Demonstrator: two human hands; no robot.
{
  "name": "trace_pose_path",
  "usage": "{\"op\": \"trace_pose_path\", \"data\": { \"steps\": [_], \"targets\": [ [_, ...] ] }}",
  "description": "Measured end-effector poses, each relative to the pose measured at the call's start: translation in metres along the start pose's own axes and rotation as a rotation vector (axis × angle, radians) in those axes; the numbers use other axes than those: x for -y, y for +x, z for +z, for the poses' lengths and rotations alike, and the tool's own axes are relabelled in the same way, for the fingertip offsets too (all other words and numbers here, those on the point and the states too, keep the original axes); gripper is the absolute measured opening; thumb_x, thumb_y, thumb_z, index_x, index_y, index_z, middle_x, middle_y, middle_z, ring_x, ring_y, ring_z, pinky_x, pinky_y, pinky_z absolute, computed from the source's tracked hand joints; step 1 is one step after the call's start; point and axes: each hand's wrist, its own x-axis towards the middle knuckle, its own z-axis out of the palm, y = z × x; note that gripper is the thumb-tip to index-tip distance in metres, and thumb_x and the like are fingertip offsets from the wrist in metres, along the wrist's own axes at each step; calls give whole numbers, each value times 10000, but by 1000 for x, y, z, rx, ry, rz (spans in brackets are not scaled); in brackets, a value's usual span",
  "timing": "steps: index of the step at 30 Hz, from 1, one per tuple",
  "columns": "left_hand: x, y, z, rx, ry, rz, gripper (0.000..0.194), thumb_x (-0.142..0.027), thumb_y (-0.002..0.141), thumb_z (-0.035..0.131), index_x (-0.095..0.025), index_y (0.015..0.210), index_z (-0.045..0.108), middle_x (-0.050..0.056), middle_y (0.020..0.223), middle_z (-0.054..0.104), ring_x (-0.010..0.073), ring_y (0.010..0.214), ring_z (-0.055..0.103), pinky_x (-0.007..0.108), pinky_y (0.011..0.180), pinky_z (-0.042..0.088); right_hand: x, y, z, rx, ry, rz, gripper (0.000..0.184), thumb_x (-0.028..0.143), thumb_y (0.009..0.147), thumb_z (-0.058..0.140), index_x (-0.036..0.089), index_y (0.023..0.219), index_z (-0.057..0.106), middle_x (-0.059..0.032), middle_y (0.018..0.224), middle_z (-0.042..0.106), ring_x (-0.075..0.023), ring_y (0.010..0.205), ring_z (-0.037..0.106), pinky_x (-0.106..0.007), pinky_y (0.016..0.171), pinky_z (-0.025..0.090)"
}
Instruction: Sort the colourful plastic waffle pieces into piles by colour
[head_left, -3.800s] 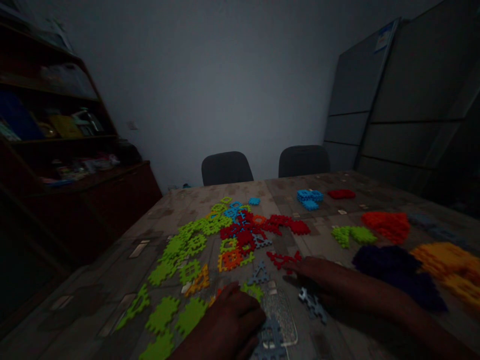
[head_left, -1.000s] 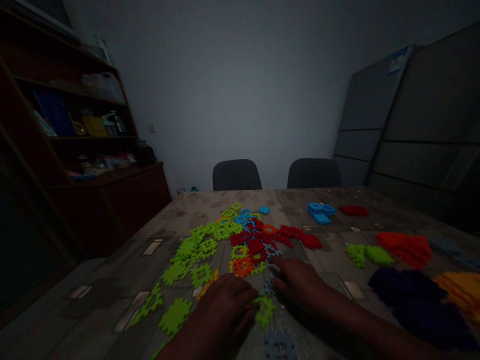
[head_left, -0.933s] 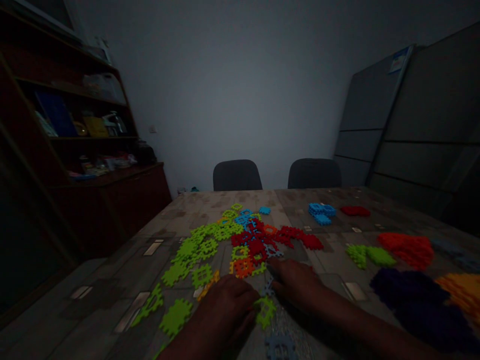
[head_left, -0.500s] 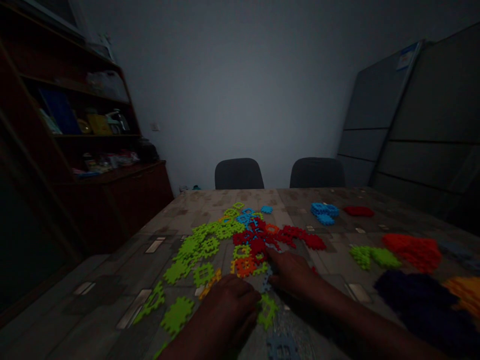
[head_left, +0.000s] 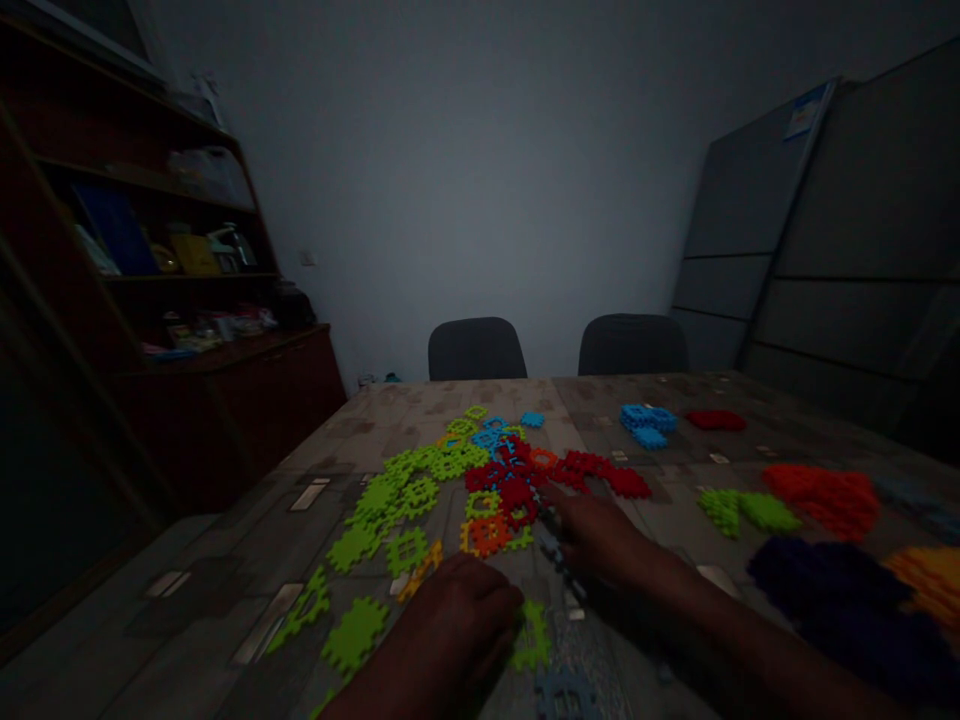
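Observation:
The room is dim. My right hand (head_left: 604, 535) is closed on a grey toothed plastic tile (head_left: 556, 550) and holds it just above the table, beside the red tiles (head_left: 517, 490) of the mixed scatter. My left hand (head_left: 457, 620) rests curled on the table near the front edge, its fingers against a green frame tile (head_left: 534, 640). Whether it holds anything is hidden. Another grey tile (head_left: 561, 690) lies in front of both hands.
Loose green tiles (head_left: 382, 500) spread left across the patterned table (head_left: 225, 560). Sorted piles lie right: blue (head_left: 646, 422), red (head_left: 714, 420), green (head_left: 742, 510), orange (head_left: 825, 495), purple (head_left: 825, 580), yellow (head_left: 930, 575). Two chairs (head_left: 476, 348) stand behind; shelves (head_left: 150, 300) left.
My right hand has drawn in from the red pieces, closed on a grey tile and raised it off the table. My left hand has stayed curled by the green frame tile.

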Motion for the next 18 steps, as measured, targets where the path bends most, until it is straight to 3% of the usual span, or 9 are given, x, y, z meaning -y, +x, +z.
{"op": "trace_pose_path", "data": {
  "steps": [5, 10, 14, 18],
  "targets": [
    [0, 0, 2, 32, 12, -3, 171, -104, 993, 524, -207, 878, 598, 42, 899, 678, 222, 825, 637, 340, 738, 446, -36, -44, -10, -43, 17, -9, 831, 138, 838, 638, 182, 1627, 381, -86, 935, 781, -235, 791, 694, -290, 661, 395],
    [1, -4, 8, 62, -28, -8, 156, -94, 966, 530, -216, 875, 562, 36, 919, 662, 229, 843, 631, 348, 744, 436, -72, -91, 4, -52, 29, 68, 812, 172, 822, 603, 168, 1611, 410, -75, 884, 757, -223, 759, 672, -296, 685, 421],
    [4, -4, 12, 79, -70, -4, 154, -83, 949, 516, -216, 895, 574, 50, 949, 673, 234, 860, 636, 345, 752, 442, -72, -107, 15, -58, 52, 118, 746, 170, 840, 563, 197, 1579, 464, -93, 957, 770, -237, 813, 693, -312, 720, 447],
    [5, -2, 12, 84, -71, 27, 167, -99, 971, 481, -216, 923, 589, 64, 965, 681, 238, 857, 635, 342, 741, 439, -62, -106, 17, -8, -1, 171, 803, 152, 813, 589, 195, 1601, 441, -156, 1170, 765, -311, 1030, 705, -372, 848, 472]
  ]
}}
